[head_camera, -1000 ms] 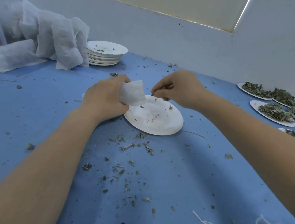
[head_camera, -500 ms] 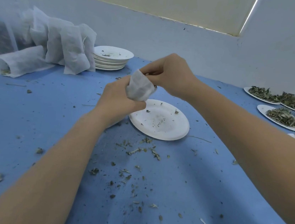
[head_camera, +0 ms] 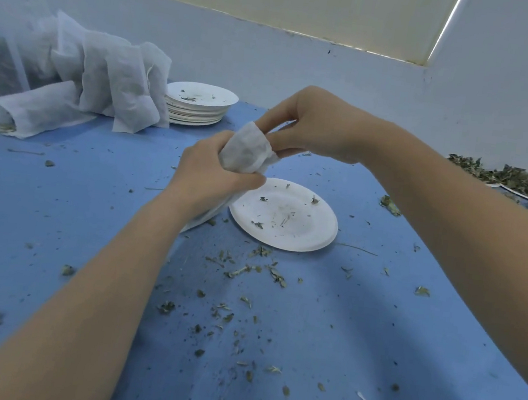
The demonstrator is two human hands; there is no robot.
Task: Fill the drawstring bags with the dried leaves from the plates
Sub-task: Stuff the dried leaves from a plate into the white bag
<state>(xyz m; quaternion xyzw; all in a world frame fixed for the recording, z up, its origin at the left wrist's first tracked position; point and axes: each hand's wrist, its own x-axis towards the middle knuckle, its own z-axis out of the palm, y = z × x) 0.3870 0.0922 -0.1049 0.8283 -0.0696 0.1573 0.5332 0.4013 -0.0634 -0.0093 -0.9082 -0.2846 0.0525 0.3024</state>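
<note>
Holding the drawstring bag (head_camera: 245, 154) up above the blue table (head_camera: 55, 207), we squeeze its middle with our left hand (head_camera: 207, 176), fingers curled tight around the cloth. The bag stands nearly upright, mouth at the top and tail hanging down under our fist. Our right hand (head_camera: 315, 123) is just beside that mouth, on the far right side of it, and its fingertips (head_camera: 272, 137) poke into or pinch the open rim; we cannot tell which. So the right hand is the nearer one to the opening. The paper plate (head_camera: 305, 234) right below is almost bare, only crumbs. More dried leaves (head_camera: 508, 175) wait on plates at the table's far right edge.
</note>
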